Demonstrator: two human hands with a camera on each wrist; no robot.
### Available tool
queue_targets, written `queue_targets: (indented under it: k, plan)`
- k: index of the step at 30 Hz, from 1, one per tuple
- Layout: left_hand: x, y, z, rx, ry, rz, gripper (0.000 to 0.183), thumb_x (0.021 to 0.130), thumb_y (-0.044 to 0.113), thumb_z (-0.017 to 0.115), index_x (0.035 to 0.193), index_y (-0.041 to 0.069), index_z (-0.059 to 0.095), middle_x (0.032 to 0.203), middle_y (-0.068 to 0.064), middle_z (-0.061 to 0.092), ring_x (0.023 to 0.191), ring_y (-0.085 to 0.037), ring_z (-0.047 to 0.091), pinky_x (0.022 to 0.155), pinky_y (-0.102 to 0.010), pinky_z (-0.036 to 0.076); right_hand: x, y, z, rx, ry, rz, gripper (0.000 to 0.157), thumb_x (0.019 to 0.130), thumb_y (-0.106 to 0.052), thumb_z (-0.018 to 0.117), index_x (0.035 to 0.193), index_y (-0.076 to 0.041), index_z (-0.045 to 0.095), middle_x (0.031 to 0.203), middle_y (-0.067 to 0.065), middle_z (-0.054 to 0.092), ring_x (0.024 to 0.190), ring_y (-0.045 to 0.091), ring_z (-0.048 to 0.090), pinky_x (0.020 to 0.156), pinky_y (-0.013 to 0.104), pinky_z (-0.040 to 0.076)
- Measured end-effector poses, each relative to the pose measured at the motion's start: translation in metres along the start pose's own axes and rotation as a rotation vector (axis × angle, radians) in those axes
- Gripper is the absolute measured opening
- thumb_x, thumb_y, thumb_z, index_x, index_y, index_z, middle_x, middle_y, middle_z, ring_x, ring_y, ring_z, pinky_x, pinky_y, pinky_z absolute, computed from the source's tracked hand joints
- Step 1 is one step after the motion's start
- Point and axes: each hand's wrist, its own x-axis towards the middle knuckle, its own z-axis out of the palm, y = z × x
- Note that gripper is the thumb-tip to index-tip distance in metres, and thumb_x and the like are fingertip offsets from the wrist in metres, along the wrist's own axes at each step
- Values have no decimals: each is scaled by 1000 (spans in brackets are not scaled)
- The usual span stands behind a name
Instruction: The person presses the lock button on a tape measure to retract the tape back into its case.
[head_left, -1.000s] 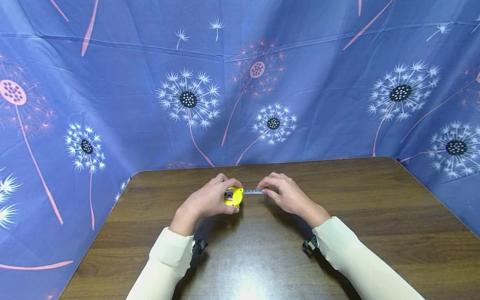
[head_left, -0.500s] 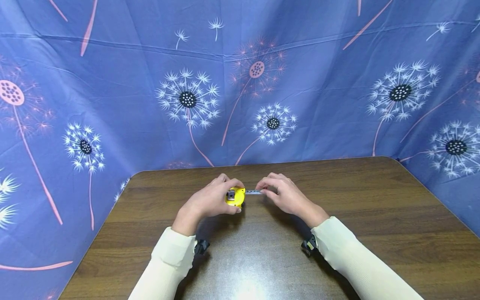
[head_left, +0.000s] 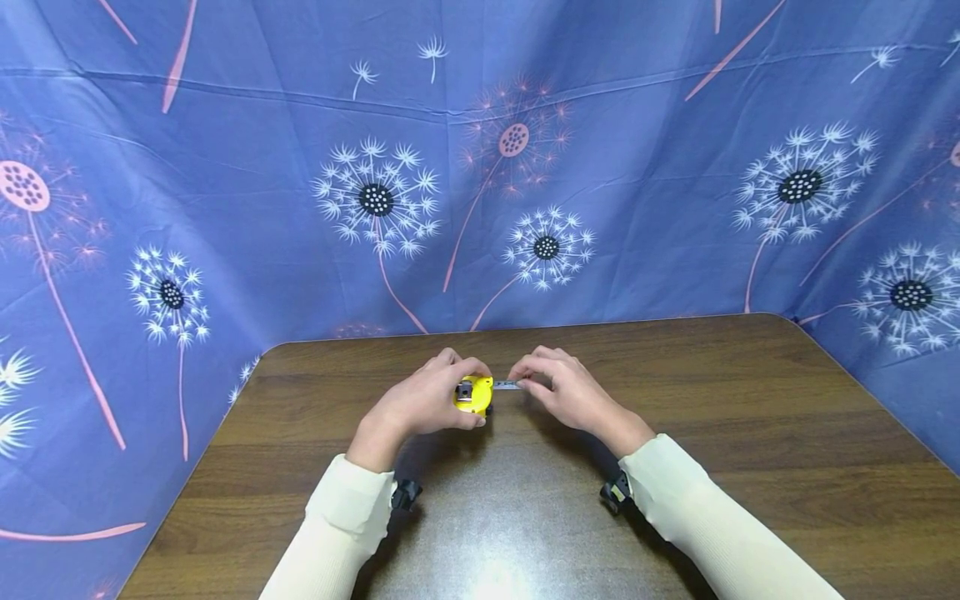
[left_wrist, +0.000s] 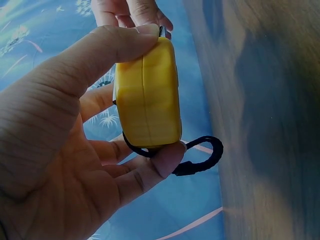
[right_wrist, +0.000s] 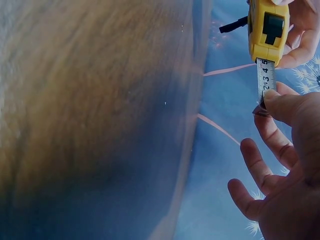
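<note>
A yellow tape measure [head_left: 476, 395] is gripped by my left hand [head_left: 422, 398], thumb on one edge and fingers on the opposite one. In the left wrist view, a black wrist strap [left_wrist: 214, 155] loops from the yellow case [left_wrist: 150, 97]. My right hand [head_left: 566, 390] pinches the end of the short metal blade [head_left: 506, 385] between thumb and forefinger. Numbers up to about 5 show on the blade [right_wrist: 266, 75] in the right wrist view, where the other fingers [right_wrist: 257, 162] are spread apart. Both hands hold the tape measure above the table.
A brown wooden table [head_left: 750, 400] lies beneath the hands. Behind it and at both sides hangs a blue cloth [head_left: 637, 167] printed with dandelions. A black wrist camera [head_left: 406, 495] sits on the left wrist, another camera [head_left: 616, 493] on the right.
My left hand has moved slightly right with the tape measure, and my right hand slightly left. The exposed stretch of blade between them has become shorter.
</note>
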Motion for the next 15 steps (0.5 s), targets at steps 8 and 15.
queue_targets:
  k: [8, 15]
  plan:
    - [0, 1, 0, -5, 1, 6, 59, 79, 36, 89, 132, 29, 63, 117, -7, 56, 99, -19, 52, 84, -40, 49, 1, -2, 1, 4, -5, 5, 13, 95, -10, 75, 103, -20, 75, 98, -10, 65, 94, 16, 61, 88, 45, 43]
    - [1, 2, 1, -3, -3, 12, 59, 79, 36, 89, 132, 29, 63, 116, -6, 55, 99, -18, 52, 84, -40, 48, 2, -2, 5, 5, -10, 12, 13, 95, -11, 75, 104, -21, 75, 99, -11, 65, 96, 18, 62, 89, 46, 43]
